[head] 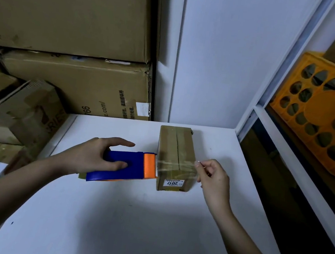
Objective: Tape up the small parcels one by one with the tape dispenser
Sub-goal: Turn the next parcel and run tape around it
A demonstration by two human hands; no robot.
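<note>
A small brown parcel (175,148) lies on the white table (112,214), a white label reading 2017 on its near face. My left hand (95,156) grips a blue and orange tape dispenser (125,167) whose orange end touches the parcel's left side. A strip of clear tape (177,166) runs from the dispenser across the parcel's top near its front. My right hand (213,177) pinches the free end of that tape at the parcel's right edge.
Large cardboard boxes (73,86) are stacked against the wall behind the table's left half. More small parcels (19,115) pile up at the left. On the right, a white shelf frame (284,149) holds an orange plastic crate (321,114).
</note>
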